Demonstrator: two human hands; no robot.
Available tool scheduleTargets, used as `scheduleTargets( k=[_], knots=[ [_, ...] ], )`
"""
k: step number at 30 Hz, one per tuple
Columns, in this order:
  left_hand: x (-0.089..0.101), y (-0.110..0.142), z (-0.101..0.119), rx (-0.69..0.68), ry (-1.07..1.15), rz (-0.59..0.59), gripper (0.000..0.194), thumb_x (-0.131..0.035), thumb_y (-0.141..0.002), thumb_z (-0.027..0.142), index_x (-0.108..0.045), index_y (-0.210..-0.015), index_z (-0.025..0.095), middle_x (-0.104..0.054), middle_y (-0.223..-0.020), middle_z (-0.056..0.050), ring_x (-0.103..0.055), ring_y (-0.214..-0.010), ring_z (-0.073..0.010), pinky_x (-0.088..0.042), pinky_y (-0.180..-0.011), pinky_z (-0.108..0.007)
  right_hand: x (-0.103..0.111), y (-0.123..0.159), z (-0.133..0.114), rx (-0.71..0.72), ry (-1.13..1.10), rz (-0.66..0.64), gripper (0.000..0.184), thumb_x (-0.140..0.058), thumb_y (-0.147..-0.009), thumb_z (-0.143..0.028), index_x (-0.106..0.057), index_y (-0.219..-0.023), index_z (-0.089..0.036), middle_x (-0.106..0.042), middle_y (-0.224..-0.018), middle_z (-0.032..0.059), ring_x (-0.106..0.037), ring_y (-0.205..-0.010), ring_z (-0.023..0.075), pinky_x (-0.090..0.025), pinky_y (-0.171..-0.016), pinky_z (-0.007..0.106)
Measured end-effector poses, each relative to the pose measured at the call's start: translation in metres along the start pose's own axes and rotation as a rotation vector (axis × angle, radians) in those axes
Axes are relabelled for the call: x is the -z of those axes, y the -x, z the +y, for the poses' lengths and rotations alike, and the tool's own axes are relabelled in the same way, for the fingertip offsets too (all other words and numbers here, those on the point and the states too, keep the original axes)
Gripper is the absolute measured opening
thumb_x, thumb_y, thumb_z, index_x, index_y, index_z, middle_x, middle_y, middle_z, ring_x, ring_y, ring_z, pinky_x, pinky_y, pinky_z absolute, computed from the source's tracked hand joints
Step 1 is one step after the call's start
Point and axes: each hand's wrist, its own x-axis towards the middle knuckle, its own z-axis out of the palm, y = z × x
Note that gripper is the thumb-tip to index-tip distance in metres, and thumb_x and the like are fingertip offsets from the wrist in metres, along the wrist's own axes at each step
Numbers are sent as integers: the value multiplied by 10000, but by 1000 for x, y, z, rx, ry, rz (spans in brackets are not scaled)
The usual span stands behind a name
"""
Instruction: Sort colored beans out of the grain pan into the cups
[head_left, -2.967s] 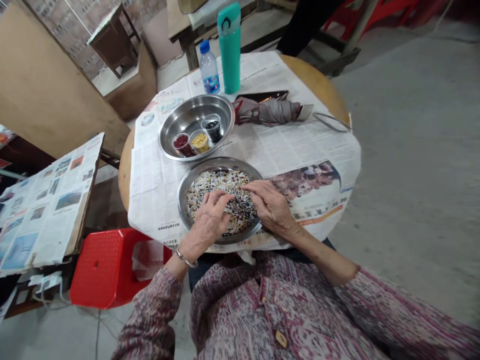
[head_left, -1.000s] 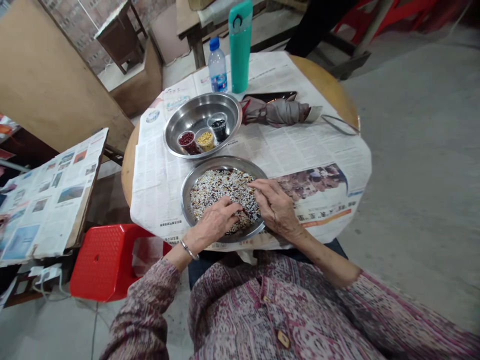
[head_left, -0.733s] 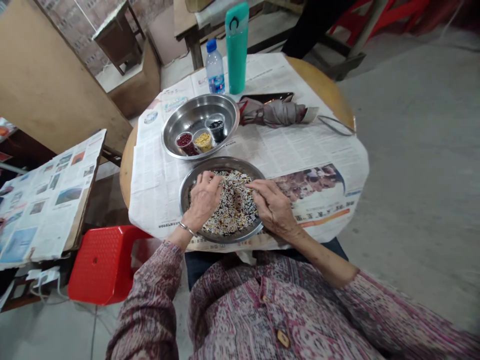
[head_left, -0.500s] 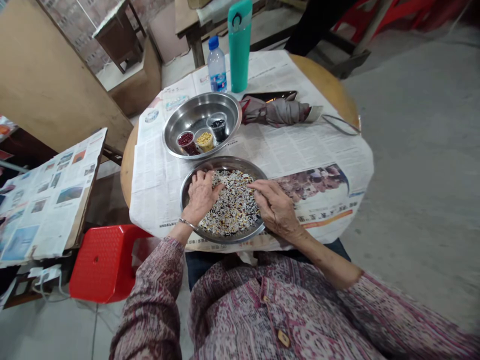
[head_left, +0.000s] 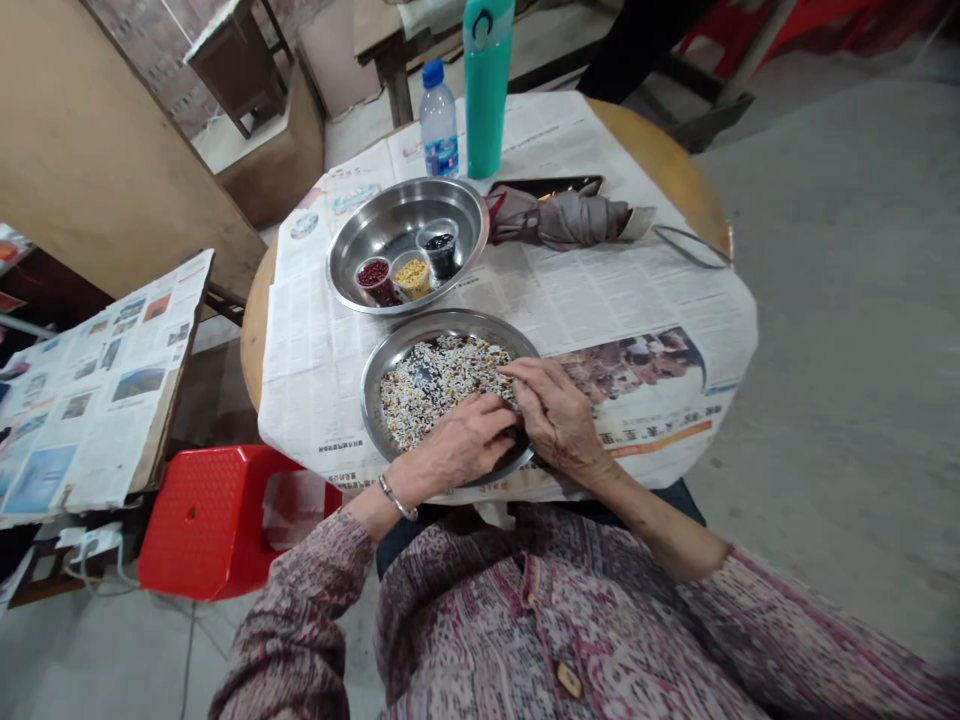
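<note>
A shallow steel bowl [head_left: 375,350] holds a spread of mixed grains and beans [head_left: 442,375], mostly white with black, yellow and dark red bits. My left hand [head_left: 469,438] reaches over the bowl's near side, fingers bent together and pointing right; their tips are partly hidden, close to my right hand. At the right rim, my right hand [head_left: 556,415] is closed, thumb and forefinger together over the grains; what it holds is hidden. Behind sits a larger steel bowl [head_left: 367,225] with clear cups of red beans [head_left: 379,283], yellow beans [head_left: 412,277] and black beans [head_left: 441,255].
Newspaper [head_left: 637,290] covers the round table. A water bottle [head_left: 439,120], a green flask [head_left: 485,100], a dark flat tray [head_left: 544,187] and a folded grey umbrella [head_left: 562,220] stand or lie at the back. A red stool [head_left: 199,520] is at the left, beside another newspaper-covered table [head_left: 97,390].
My left hand has moved from the bowl's left side to its near right side, beside my right hand. The grains at the left are uncovered, with a dark bare patch showing. My right hand stays at the rim.
</note>
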Motion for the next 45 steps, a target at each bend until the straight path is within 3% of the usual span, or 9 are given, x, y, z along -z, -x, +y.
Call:
scheduleTargets(
  k=[4,8,14,17,20,26,30,40,45],
  knots=[
    [3,-14,-10,-22,-249,9,129,-541,-983,196,-648,-1054,180,-611,-1152,-89,-554,-1113,-252,-508,-1041,-439,0,-1,-1,24,-2,2,289,-448,-1008,-233,-678,-1182,-237,-689,-1137,107,-651,-1085,257,-537,-980,470],
    [19,-17,-29,171,-358,95,191,-478,-1001,145,-641,-1090,191,-610,-1146,-79,-544,-1106,-232,-527,-984,-396,1,-2,-2,42,5,1,290,-449,-1006,-212,-673,-1189,-234,-686,-1144,110,-652,-1084,254,-540,-977,466],
    [39,18,-45,471,-451,228,133,-555,-979,175,-633,-1085,189,-585,-1181,-104,-543,-1109,-257,-528,-983,-422,2,-2,-3,32,1,-4,288,-465,-997,-204,-678,-1188,-242,-688,-1133,107,-656,-1080,257,-545,-970,472],
    [37,37,-42,539,-411,251,365,-677,-937,339,-563,-1246,181,-544,-1266,-138,-531,-1169,-300,-530,-995,-474,2,-1,-2,26,14,-9,286,-471,-995,-200,-676,-1189,-242,-687,-1142,107,-654,-1088,259,-543,-975,482],
    [29,43,-35,512,-276,228,494,-756,-879,392,-546,-1285,204,-552,-1215,-115,-572,-1117,-280,-549,-967,-462,2,-1,-1,38,27,-7,280,-474,-993,-190,-671,-1187,-232,-689,-1142,110,-654,-1089,258,-545,-974,479],
    [12,15,-25,425,15,228,233,-662,-866,34,-689,-1049,174,-686,-1015,-57,-662,-992,-196,-535,-1001,-384,1,-1,-1,62,39,7,281,-483,-988,-180,-672,-1187,-239,-692,-1129,103,-658,-1079,253,-550,-962,468],
    [17,8,-12,336,134,158,192,-661,-874,50,-717,-1017,165,-744,-979,-44,-697,-910,-184,-559,-933,-358,1,-2,-1,59,39,6,286,-481,-989,-181,-678,-1188,-242,-691,-1129,104,-658,-1078,253,-549,-962,469],
    [35,45,16,155,62,-201,211,-507,-1028,178,-708,-1089,203,-760,-1041,-22,-712,-969,-155,-557,-922,-294,1,-2,-3,30,29,-1,290,-478,-987,-188,-680,-1185,-251,-693,-1133,99,-659,-1078,257,-546,-960,488],
    [19,34,0,200,-66,-122,226,-505,-1017,174,-666,-1171,213,-724,-1107,-37,-670,-1093,-165,-545,-999,-314,1,-2,-2,37,27,-2,293,-475,-985,-185,-680,-1182,-253,-694,-1130,95,-656,-1081,255,-545,-962,481]
  ],
)
